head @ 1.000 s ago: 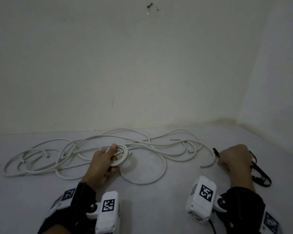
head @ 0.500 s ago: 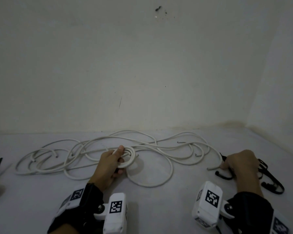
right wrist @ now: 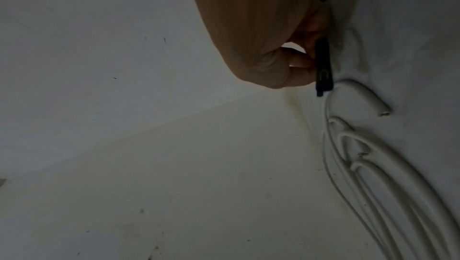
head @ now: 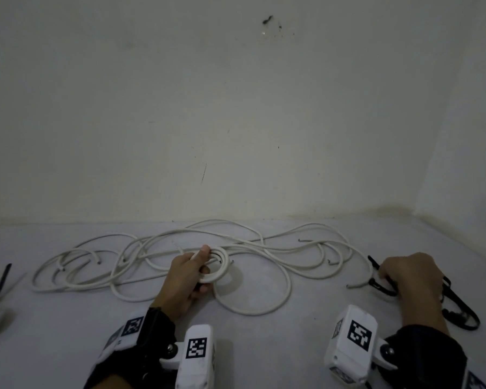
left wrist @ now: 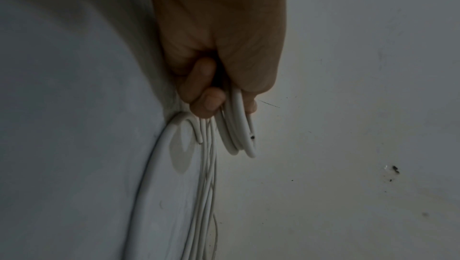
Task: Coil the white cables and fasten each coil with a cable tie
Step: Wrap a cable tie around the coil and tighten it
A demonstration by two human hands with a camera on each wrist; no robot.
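Hands are both busy: the left hand [head: 186, 279] grips a small white coil [head: 218, 266] between thumb and curled fingers, held just above the counter [head: 264, 346]; loose white cables [head: 264, 248] sprawl behind it from left to right along the far wall; the right hand [head: 410, 279] pinches a black cable tie [right wrist: 323, 67], with more black ties [head: 458, 307] just to its right.

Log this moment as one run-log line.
left hand: grips small white coil | right hand: pinches black cable tie | coil untied
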